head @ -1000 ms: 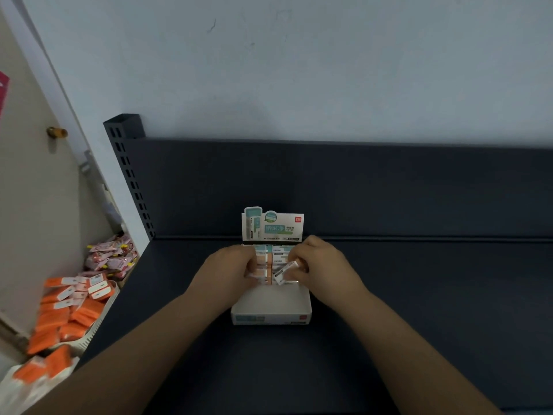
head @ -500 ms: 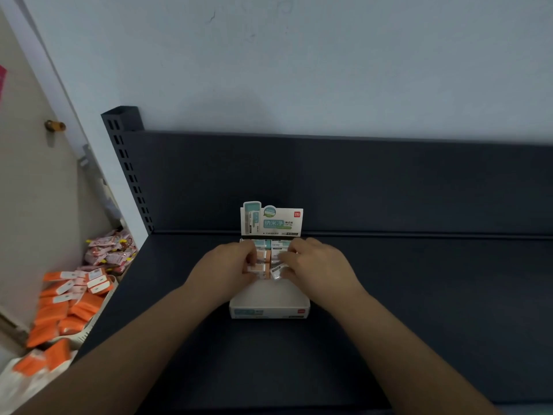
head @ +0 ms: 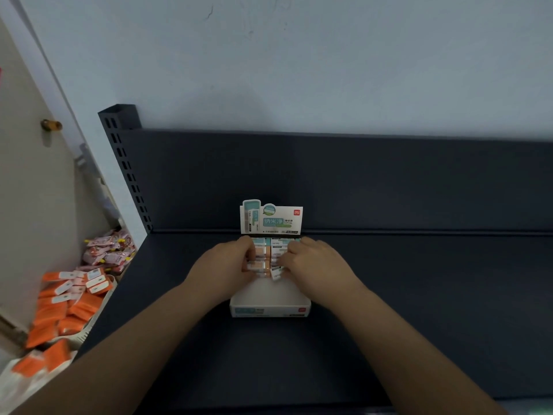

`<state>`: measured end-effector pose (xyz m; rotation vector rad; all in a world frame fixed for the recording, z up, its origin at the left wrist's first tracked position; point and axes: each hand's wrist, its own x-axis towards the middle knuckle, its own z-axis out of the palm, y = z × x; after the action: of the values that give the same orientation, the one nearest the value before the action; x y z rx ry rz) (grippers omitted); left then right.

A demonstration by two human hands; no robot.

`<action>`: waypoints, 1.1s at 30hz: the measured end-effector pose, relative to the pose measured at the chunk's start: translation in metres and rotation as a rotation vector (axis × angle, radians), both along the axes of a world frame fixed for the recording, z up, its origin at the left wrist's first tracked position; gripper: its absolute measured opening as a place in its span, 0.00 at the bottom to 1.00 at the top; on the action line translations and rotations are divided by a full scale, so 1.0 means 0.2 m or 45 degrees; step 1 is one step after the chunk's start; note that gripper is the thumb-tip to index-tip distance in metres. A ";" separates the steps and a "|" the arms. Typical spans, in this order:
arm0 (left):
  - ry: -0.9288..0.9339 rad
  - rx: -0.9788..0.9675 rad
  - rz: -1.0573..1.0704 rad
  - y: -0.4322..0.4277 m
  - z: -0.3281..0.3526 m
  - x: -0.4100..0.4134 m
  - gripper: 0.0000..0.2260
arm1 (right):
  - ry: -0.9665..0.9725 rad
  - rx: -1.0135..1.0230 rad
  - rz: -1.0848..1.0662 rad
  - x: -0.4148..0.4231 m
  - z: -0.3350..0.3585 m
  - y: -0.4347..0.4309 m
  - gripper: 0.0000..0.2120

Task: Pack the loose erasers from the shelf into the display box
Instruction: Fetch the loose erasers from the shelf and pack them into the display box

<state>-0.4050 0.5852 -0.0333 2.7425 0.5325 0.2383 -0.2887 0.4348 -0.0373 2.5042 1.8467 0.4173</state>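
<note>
A white display box (head: 269,310) with an upright printed header card (head: 270,218) stands on the dark shelf (head: 419,295). Several wrapped erasers (head: 263,253) fill its rear half in two columns; the front half shows a bare white floor. My left hand (head: 221,271) curls over the left column, its fingers on the erasers. My right hand (head: 317,265) curls over the right column and pinches one eraser (head: 276,272), tilted, at the front of that column.
The shelf's dark back panel (head: 359,181) rises behind the box, with a slotted upright post (head: 125,166) at the left. Left of the shelf, a bin holds orange packets (head: 68,307) and pink packets (head: 107,253). A pale wall stands above.
Both hands have slid a little deeper over the erasers. The tilted eraser in my right hand has gone lower, toward the right column's front end.
</note>
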 end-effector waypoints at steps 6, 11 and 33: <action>0.005 -0.027 0.012 0.01 -0.01 0.00 0.09 | 0.033 -0.035 -0.009 -0.01 0.03 -0.01 0.15; 0.009 -0.002 0.006 0.01 0.00 -0.01 0.09 | 0.068 -0.024 -0.066 -0.02 0.03 0.00 0.12; -0.060 0.102 0.166 -0.03 0.01 -0.03 0.17 | 0.467 0.134 -0.229 -0.03 0.04 0.00 0.07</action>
<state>-0.4107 0.5793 -0.0319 2.7741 0.7047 0.3624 -0.2948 0.4349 -0.0300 2.9520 1.7140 0.0529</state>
